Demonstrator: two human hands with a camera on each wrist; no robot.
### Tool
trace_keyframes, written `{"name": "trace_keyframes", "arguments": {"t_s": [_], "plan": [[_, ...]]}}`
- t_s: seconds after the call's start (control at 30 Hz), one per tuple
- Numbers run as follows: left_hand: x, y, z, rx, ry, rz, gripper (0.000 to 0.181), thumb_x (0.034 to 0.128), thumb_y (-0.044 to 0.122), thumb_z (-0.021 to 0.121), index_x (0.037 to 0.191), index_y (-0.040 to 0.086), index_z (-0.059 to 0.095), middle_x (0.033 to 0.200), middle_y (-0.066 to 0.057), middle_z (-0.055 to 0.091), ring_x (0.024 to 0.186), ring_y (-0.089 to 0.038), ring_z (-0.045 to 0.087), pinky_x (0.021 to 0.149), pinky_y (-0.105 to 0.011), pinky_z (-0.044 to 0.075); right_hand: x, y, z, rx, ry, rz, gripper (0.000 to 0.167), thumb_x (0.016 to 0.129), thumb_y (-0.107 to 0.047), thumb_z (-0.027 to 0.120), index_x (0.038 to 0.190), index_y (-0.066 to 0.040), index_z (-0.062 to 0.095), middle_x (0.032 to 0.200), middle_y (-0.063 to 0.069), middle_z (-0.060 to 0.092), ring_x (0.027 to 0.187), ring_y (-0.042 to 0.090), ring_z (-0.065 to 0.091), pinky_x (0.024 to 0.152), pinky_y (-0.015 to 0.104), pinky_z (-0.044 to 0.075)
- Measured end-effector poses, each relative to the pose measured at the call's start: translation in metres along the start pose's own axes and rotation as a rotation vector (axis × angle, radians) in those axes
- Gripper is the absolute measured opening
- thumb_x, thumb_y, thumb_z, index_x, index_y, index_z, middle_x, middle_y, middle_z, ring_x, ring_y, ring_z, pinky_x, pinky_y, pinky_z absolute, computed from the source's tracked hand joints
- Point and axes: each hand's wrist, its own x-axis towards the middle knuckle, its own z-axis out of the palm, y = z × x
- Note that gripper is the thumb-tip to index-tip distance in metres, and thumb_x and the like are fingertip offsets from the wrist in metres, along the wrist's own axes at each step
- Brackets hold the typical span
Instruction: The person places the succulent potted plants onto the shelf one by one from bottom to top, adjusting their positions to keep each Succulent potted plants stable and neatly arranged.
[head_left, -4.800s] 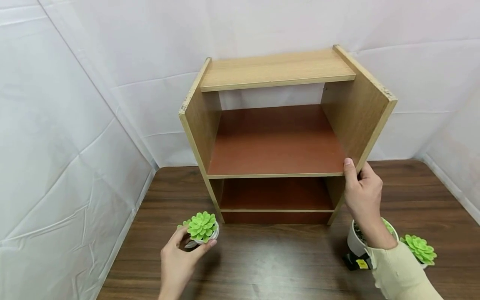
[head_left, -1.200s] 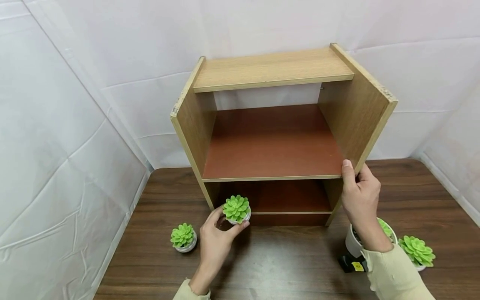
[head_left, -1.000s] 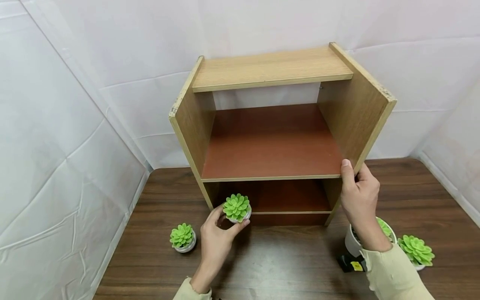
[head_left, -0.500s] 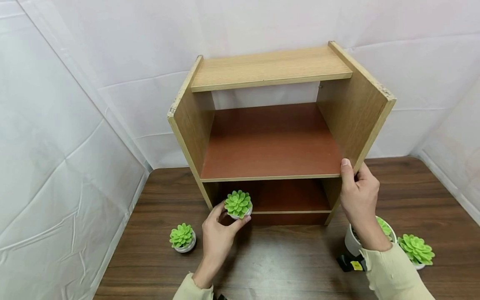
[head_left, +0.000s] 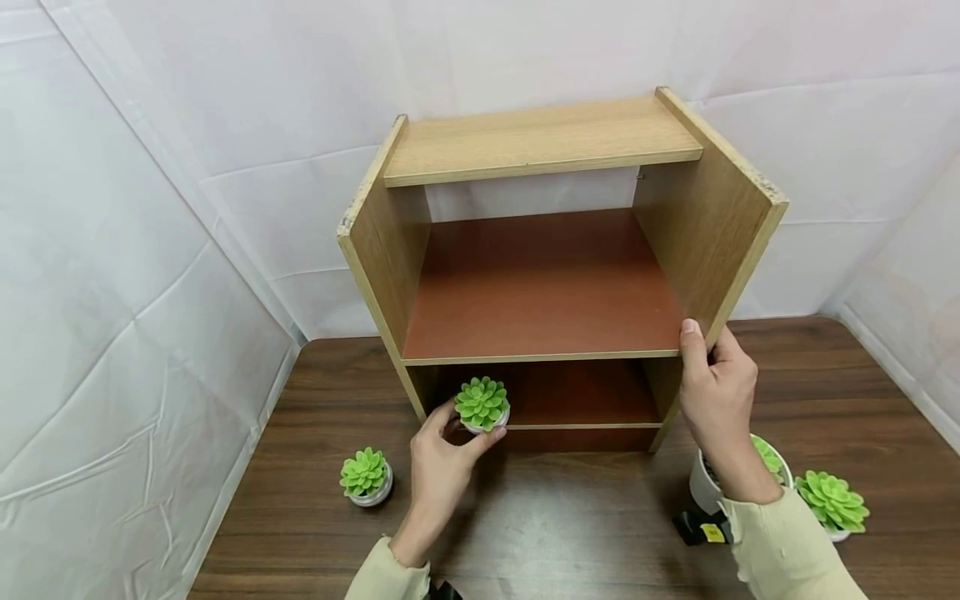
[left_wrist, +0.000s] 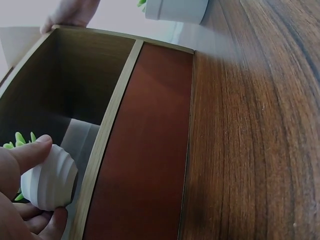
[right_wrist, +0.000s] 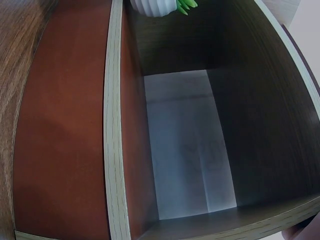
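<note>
In the head view the left hand point(head_left: 441, 467) pinches the white pot of a small green succulent point(head_left: 482, 403) at the left front of the shelf unit's lower compartment. The left wrist view shows this ribbed white pot point(left_wrist: 50, 179) between thumb and fingers, tilted in that picture. The right hand point(head_left: 717, 392) grips the front edge of the unit's right side panel point(head_left: 712, 217), thumb on the inner side near the middle shelf point(head_left: 547, 283). In the right wrist view the pot point(right_wrist: 154, 6) shows at the top edge of the lower opening.
Another small succulent point(head_left: 365, 475) stands on the table point(head_left: 315, 400) to the left. Beside the right forearm are a larger white pot point(head_left: 705, 485), a black object with a yellow label point(head_left: 712, 532) and a further succulent point(head_left: 832, 502). White cloth point(head_left: 315, 83) hangs behind.
Since the earliest frame the left hand has moved right with one succulent, while another now stands on the table at left. Lately it has shifted slightly up and right. The right hand keeps its grip.
</note>
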Motion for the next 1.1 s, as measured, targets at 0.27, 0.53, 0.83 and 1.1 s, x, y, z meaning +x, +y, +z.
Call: {"name": "trace_keyframes", "arguments": {"t_s": [0.27,0.53,0.83,1.1], "plan": [[0.0027,0.0004,0.0023,0.013,-0.019,-0.001,0.057,0.0698,0.035,0.09,0.121,0.019,0.069,0.1,0.007,0.069,0.088,-0.008,0.065,0.075,-0.033,0.053,0.0,-0.0002,0.0003,0.005,-0.003,-0.003,0.031,0.1,-0.025,0.057,0.086,0.001,0.065,0.063,-0.002,0.055,0.06,0.011,0.047,0.051,0.023,0.032],[0.0059,0.0008,0.0042,0.031,-0.023,0.009,0.053,0.0696,0.036,0.09,0.116,0.021,0.07,0.093,0.009,0.069,0.084,-0.007,0.065,0.073,-0.035,0.054,0.0004,0.0001,-0.0009,0.003,-0.003,0.001,0.031,0.1,-0.026,0.057,0.088,0.0,0.067,0.064,-0.007,0.056,0.06,0.011,0.048,0.051,0.023,0.033],[0.0081,-0.0007,0.0054,0.037,-0.02,-0.006,0.053,0.0695,0.034,0.09,0.115,0.018,0.071,0.092,0.007,0.07,0.083,-0.006,0.066,0.071,-0.03,0.053,0.0002,0.0004,-0.0004,0.008,-0.007,0.006,0.031,0.1,-0.026,0.057,0.087,0.0,0.066,0.064,-0.009,0.056,0.06,0.01,0.048,0.051,0.023,0.033],[0.0095,-0.0001,0.0091,0.027,-0.026,-0.018,0.055,0.0701,0.032,0.09,0.118,0.015,0.07,0.09,0.005,0.07,0.082,-0.008,0.066,0.069,-0.028,0.053,-0.0001,-0.0001,-0.0008,0.004,-0.004,0.01,0.032,0.1,-0.027,0.057,0.087,0.0,0.066,0.064,-0.007,0.056,0.061,0.011,0.048,0.052,0.023,0.033]]}}
